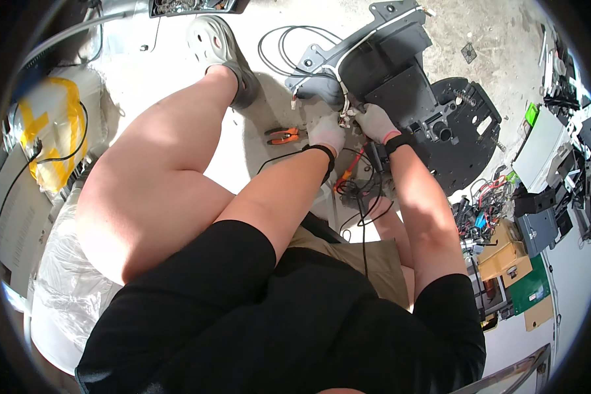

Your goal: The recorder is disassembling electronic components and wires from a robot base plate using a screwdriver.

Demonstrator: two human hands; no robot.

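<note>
My left hand (327, 133) and my right hand (376, 123), both in pale work gloves, meet close together at a bunch of thin wires with small white connectors (347, 118). The fingers of both hands are closed on this bunch, though the glove tips partly hide the grip. The wires run up to a large dark grey and black machine part (393, 88) lying on the floor beyond my hands. Just left of my left hand lie orange-handled pliers (284, 136). A red and yellow screwdriver (349, 172) rests below, between my forearms.
Black cable (289, 33) loops at the far side, and more black cable tangles between my legs. A round black base plate (466, 141) with springs lies to the right. Beyond it are piled wires (482, 213) and boxes. A dark tray (194, 6) sits at the top edge.
</note>
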